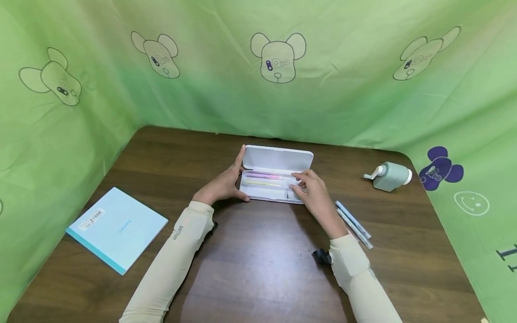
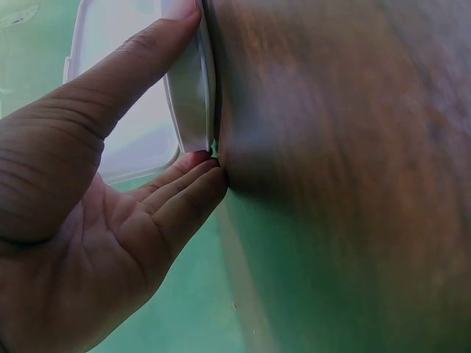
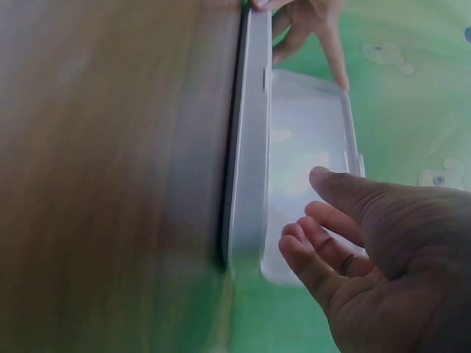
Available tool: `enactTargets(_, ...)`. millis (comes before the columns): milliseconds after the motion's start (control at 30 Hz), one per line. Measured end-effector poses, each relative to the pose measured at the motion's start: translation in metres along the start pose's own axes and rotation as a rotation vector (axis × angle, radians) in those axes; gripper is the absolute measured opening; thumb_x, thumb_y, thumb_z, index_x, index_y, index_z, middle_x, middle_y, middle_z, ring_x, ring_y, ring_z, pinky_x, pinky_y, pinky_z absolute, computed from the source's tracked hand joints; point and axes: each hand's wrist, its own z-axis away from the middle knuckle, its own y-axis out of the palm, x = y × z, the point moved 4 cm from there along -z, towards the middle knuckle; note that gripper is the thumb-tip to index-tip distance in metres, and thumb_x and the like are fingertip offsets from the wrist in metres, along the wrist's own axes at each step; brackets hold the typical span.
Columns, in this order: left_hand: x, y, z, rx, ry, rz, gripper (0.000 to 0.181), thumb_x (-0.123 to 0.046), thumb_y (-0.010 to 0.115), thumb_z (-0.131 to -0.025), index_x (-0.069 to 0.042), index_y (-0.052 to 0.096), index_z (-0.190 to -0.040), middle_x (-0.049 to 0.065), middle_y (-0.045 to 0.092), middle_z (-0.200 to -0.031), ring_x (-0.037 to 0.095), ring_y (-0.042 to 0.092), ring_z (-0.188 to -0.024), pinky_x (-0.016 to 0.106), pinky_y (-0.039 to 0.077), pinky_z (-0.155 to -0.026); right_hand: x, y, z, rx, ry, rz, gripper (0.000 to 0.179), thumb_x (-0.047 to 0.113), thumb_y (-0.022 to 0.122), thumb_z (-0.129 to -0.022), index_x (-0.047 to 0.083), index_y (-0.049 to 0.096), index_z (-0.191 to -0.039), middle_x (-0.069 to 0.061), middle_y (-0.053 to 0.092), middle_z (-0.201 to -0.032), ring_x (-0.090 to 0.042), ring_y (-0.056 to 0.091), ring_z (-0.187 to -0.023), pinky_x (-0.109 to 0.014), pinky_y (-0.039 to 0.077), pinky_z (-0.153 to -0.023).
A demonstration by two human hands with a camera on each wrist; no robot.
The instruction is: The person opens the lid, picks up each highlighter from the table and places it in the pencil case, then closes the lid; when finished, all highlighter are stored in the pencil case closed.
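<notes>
A white pencil case (image 1: 278,159) lies open on the brown table, its lid tipped back toward the curtain. Inside it a pink-purple pen (image 1: 262,176) and a yellow pen (image 1: 262,183) lie lengthwise, and a small divided section is at the right end. My left hand (image 1: 224,181) holds the case's left end, thumb at the front corner and index finger up along the lid. Over the right end hovers my right hand (image 1: 317,193); its fingers are loosely bent, and nothing shows between thumb and fingertips (image 3: 294,246) in the right wrist view.
Slim blue and whitish pens (image 1: 353,220) lie on the table beside my right forearm. Farther right, a grey-green bottle (image 1: 389,176) with a white spout lies on its side. A light blue notebook (image 1: 117,231) is at the left. Green curtains (image 1: 226,98) enclose the table.
</notes>
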Motion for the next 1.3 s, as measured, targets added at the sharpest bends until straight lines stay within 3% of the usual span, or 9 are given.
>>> enactTargets(67, 0.000, 0.000, 0.000, 0.001, 0.008, 0.003, 0.159, -0.012, 0.101, -0.078, -0.025, -0.029, -0.169, 0.032, 0.047, -0.158, 0.037, 0.049, -0.145, 0.056, 0.040, -0.119, -0.007, -0.010, 0.008, -0.022, 0.004, 0.022, 0.037, 0.003, 0.082, -0.096, -0.009, 0.074, -0.130, -0.022, 0.068, -0.113, -0.036, 0.071, -0.096, -0.052, 0.058, -0.088)
enactTargets(133, 0.010, 0.002, -0.004, -0.005, 0.023, -0.016, 0.160, -0.016, 0.102, -0.078, -0.027, -0.029, -0.169, 0.033, 0.048, -0.156, 0.038, 0.050, -0.143, 0.056, 0.042, -0.117, -0.015, -0.022, 0.018, -0.039, 0.013, 0.045, 0.036, 0.003, 0.082, -0.096, -0.008, 0.074, -0.130, -0.022, 0.069, -0.111, -0.036, 0.070, -0.095, -0.053, 0.057, -0.087)
enactTargets(300, 0.009, 0.003, -0.004, 0.003, 0.028, -0.019, 0.158, -0.020, 0.101, -0.079, -0.028, -0.029, -0.169, 0.034, 0.048, -0.156, 0.040, 0.050, -0.144, 0.058, 0.042, -0.117, -0.036, -0.055, 0.050, -0.064, 0.039, 0.114, 0.035, 0.003, 0.080, -0.098, -0.008, 0.074, -0.131, -0.022, 0.069, -0.110, -0.035, 0.069, -0.093, -0.053, 0.055, -0.084)
enactTargets(400, 0.000, -0.002, 0.002, 0.007, 0.015, -0.014, 0.157, -0.018, 0.100, -0.081, -0.027, -0.030, -0.169, 0.032, 0.048, -0.157, 0.039, 0.049, -0.146, 0.059, 0.040, -0.118, -0.048, -0.072, 0.071, -0.091, 0.033, 0.154, 0.034, 0.000, 0.082, -0.095, -0.008, 0.075, -0.127, -0.021, 0.069, -0.105, -0.034, 0.069, -0.088, -0.051, 0.054, -0.079)
enactTargets(533, -0.001, -0.002, 0.003, 0.001, 0.004, -0.027, 0.157, -0.015, 0.099, -0.081, -0.028, -0.031, -0.168, 0.030, 0.048, -0.157, 0.038, 0.049, -0.146, 0.058, 0.041, -0.117, -0.065, -0.093, 0.100, -0.127, 0.044, 0.204, 0.032, -0.004, 0.085, -0.090, -0.009, 0.077, -0.120, -0.019, 0.070, -0.100, -0.032, 0.069, -0.083, -0.044, 0.053, -0.073)
enactTargets(667, -0.001, -0.001, 0.001, 0.006, -0.009, -0.024, 0.156, -0.013, 0.099, -0.082, -0.027, -0.030, -0.169, 0.030, 0.048, -0.158, 0.039, 0.049, -0.146, 0.058, 0.042, -0.117, -0.080, -0.108, 0.126, -0.147, 0.081, 0.236, 0.031, -0.005, 0.087, -0.087, -0.009, 0.078, -0.116, -0.016, 0.070, -0.096, -0.020, 0.065, -0.079, -0.027, 0.048, -0.072)
enactTargets(833, 0.001, 0.001, 0.000, 0.004, -0.013, -0.033, 0.156, -0.014, 0.099, -0.082, -0.023, -0.030, -0.169, 0.029, 0.049, -0.157, 0.037, 0.049, -0.146, 0.056, 0.042, -0.117, -0.091, -0.116, 0.147, -0.150, 0.100, 0.227, 0.031, -0.005, 0.089, -0.084, -0.008, 0.079, -0.113, -0.015, 0.072, -0.096, -0.001, 0.060, -0.077, -0.009, 0.040, -0.071)
enactTargets(1100, 0.001, 0.001, 0.001, 0.006, -0.012, -0.021, 0.155, -0.013, 0.099, -0.081, -0.020, -0.028, -0.169, 0.029, 0.050, -0.155, 0.037, 0.049, -0.145, 0.056, 0.040, -0.118, -0.095, -0.112, 0.153, -0.097, 0.139, 0.191, 0.027, -0.003, 0.088, -0.085, -0.008, 0.079, -0.111, -0.015, 0.073, -0.097, 0.009, 0.057, -0.077, -0.006, 0.042, -0.069)
enactTargets(1300, 0.000, 0.001, -0.001, 0.006, -0.013, -0.019, 0.157, -0.013, 0.099, -0.081, -0.023, -0.030, -0.169, 0.029, 0.049, -0.156, 0.037, 0.048, -0.146, 0.056, 0.040, -0.119, -0.094, -0.106, 0.153, -0.073, 0.136, 0.180, 0.025, -0.007, 0.088, -0.084, -0.006, 0.081, -0.108, -0.011, 0.073, -0.096, 0.009, 0.056, -0.077, -0.007, 0.044, -0.067)
